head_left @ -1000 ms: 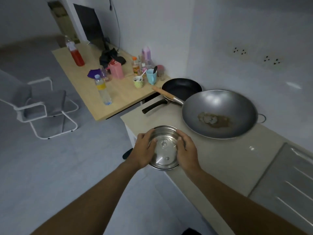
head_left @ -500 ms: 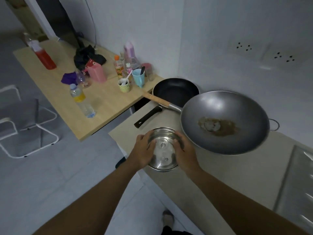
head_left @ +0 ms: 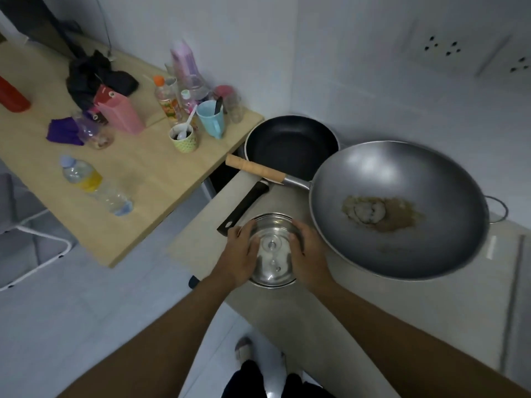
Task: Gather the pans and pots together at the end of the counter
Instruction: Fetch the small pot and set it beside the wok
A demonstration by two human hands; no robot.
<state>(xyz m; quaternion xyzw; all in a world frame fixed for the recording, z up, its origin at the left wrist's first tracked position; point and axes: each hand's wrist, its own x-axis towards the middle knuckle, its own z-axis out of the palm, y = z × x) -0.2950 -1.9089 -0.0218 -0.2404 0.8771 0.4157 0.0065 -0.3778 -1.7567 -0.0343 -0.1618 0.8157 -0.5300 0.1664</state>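
Steel pot with its lid is at the counter end, between my left hand and right hand; both grip its sides with curled fingers. Wok stands just right of it, frying pan behind.

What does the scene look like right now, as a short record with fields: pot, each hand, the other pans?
pot: steel pot at the front edge of the counter, near its end; lifted or resting, cannot tell
left hand: left hand grips the pot's left side, fingers over the rim
right hand: right hand grips its right side
wok: wok right of the pot, brown residue inside
frying pan: black frying pan behind, in the corner
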